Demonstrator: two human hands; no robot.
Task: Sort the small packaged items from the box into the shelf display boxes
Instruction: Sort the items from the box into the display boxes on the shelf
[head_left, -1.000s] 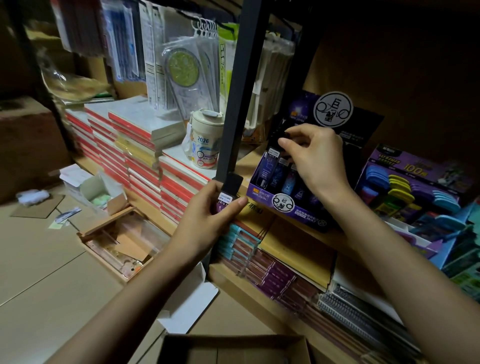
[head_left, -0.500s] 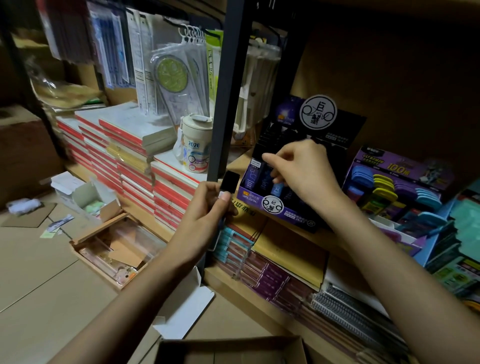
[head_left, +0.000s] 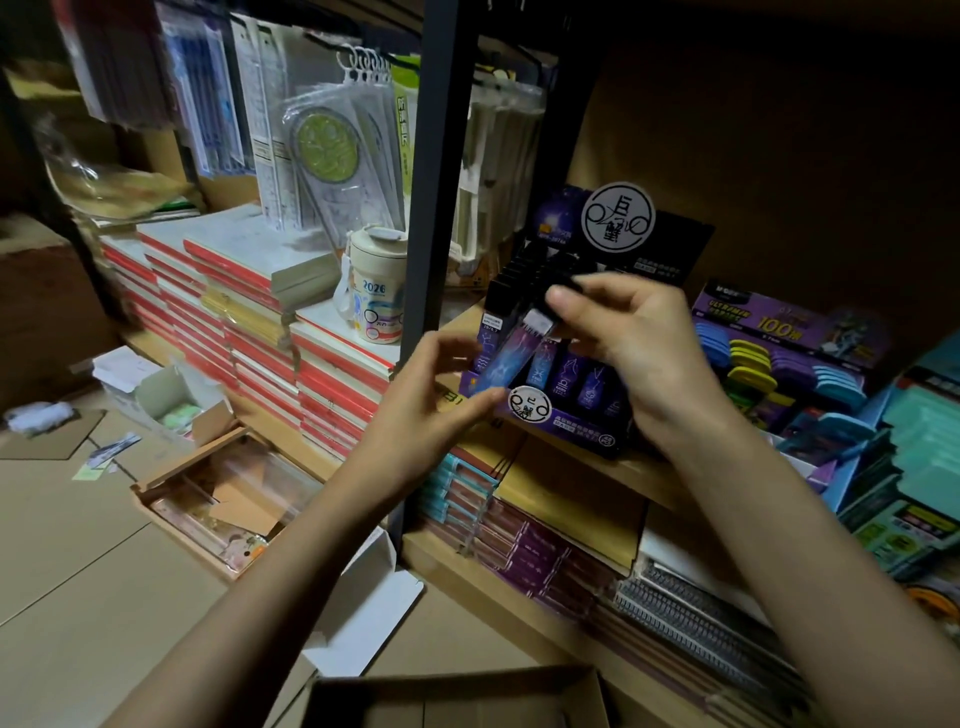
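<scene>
R hand (head_left: 641, 358) pinches top end of slim blue-purple pack (head_left: 506, 358), held tilted just in front of purple display box (head_left: 566, 428) on mid shelf (head_left: 649, 486), right of black post (head_left: 431, 218). L hand (head_left: 426, 400) has fingers loosely curled by pack's lower end; blurred, can't tell if it grips. Open cardboard box (head_left: 457, 686) sits near, at bottom edge.

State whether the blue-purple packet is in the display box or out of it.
Out. The right hand pinches the packet by its top, tilted, not slotted into the display box.
</scene>
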